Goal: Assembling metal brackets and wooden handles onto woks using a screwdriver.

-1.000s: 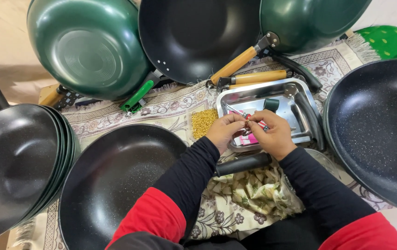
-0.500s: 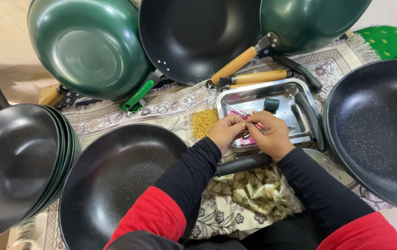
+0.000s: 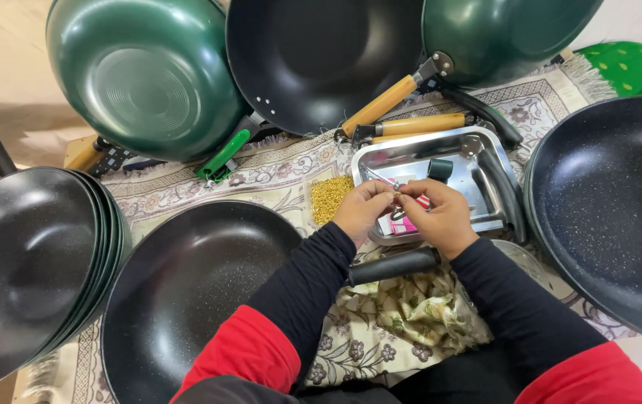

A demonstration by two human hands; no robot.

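Observation:
My left hand (image 3: 362,212) and my right hand (image 3: 441,217) meet fingertip to fingertip over the front edge of a shiny steel tray (image 3: 485,161). Between the fingertips they pinch a tiny brass-coloured part (image 3: 396,197), too small to identify. Under the hands lies a pink and white packet (image 3: 405,224) in the tray. A black pan (image 3: 186,292) sits in front of me, its black handle (image 3: 396,265) passing under my wrists. A small pile of yellow-gold bits (image 3: 331,197) lies on the cloth, left of the tray.
A stack of black pans (image 3: 29,262) stands at the left, a large black pan (image 3: 613,209) at the right. At the back are green pans (image 3: 149,75) and a black pan (image 3: 321,52) with a wooden handle (image 3: 381,106). A patterned cloth (image 3: 261,176) covers the surface.
Both hands have stayed over the tray's front edge, fingers shifting slightly closer together around the small part. Nothing else has moved.

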